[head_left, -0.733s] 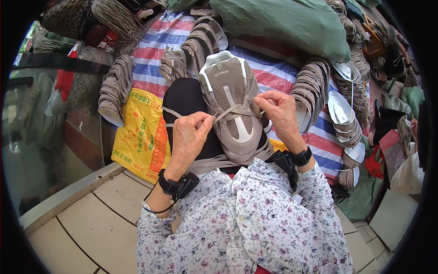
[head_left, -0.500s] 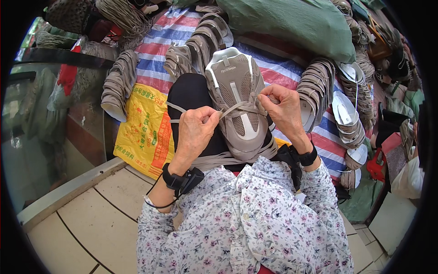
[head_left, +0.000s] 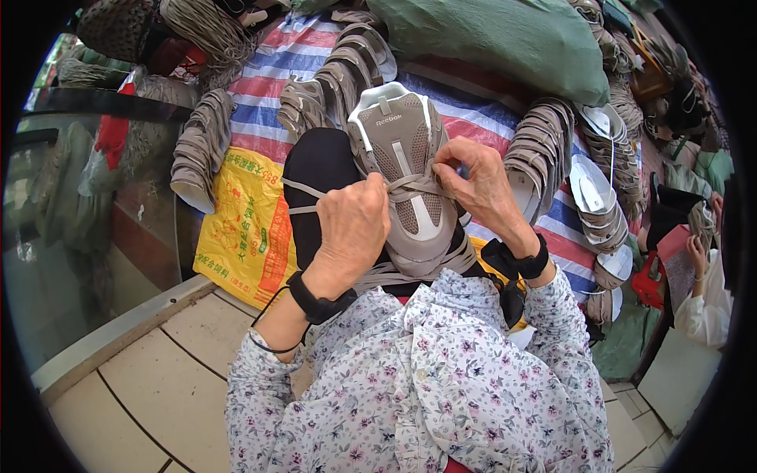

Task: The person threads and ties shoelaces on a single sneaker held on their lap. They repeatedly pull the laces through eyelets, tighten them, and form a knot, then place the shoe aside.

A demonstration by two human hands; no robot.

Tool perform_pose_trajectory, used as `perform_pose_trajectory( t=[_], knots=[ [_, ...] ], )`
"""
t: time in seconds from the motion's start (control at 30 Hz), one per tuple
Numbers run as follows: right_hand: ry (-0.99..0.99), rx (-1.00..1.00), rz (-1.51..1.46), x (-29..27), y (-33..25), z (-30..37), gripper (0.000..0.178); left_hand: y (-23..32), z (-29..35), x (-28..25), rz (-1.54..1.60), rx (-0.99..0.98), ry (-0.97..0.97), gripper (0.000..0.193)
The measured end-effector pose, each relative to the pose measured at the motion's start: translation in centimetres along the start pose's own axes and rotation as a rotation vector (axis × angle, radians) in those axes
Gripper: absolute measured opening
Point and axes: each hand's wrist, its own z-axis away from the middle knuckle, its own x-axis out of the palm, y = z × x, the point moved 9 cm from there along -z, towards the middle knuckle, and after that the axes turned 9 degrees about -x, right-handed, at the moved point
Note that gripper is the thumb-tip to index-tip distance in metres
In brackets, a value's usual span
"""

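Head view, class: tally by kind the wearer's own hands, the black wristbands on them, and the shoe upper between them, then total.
Hands (left hand, right hand): 2
Wristbands: 2
Shoe upper: 1
Total: 5

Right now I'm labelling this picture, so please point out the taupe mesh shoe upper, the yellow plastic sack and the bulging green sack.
Taupe mesh shoe upper [head_left: 404, 160], head view: its white central strip.
Yellow plastic sack [head_left: 245, 225], head view: its printed face.
Bulging green sack [head_left: 497, 47], head view: its broad side.

Pale word [head_left: 389, 120] on taupe shoe upper [head_left: 401, 150]; characters [head_left: 254, 231], digits [head_left: 277, 180] on yellow sack [head_left: 213, 236], seemingly blurred in parts.
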Motion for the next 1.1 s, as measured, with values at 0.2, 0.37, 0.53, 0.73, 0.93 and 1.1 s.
perform_pose_trajectory(
  t=[0.2,0.37,0.53,0.73,0.93,1.1],
  knots=[
    [0.001,-0.344,0.52,0.7,-5.0,0.0,0.016,-0.9,-0.3,-0.1,0.159,-0.017,0.025,0.01],
    [-0.199,-0.266,0.696,2.9,-4.0,0.3,0.017,-2.2,-0.5,-1.5,0.38,0.024,-0.002,0.023],
    [-0.292,-0.183,0.827,4.1,-3.0,0.4,0.015,-2.6,-1.6,-0.8,0.458,0.108,-0.086,0.029],
    [-0.46,0.01,0.658,3.5,-1.1,-3.6,0.011,-2.3,-1.5,0.1,0.404,0.206,-0.062,0.028],
    [-0.6,0.387,0.207,3.5,1.3,-3.5,0.012,-2.7,-1.4,0.5,0.534,0.247,-0.013,0.022],
    [-0.541,0.411,0.493,2.7,3.1,-2.7,0.015,-2.8,-1.5,0.5,0.592,0.264,-0.014,0.021]
  ],
)
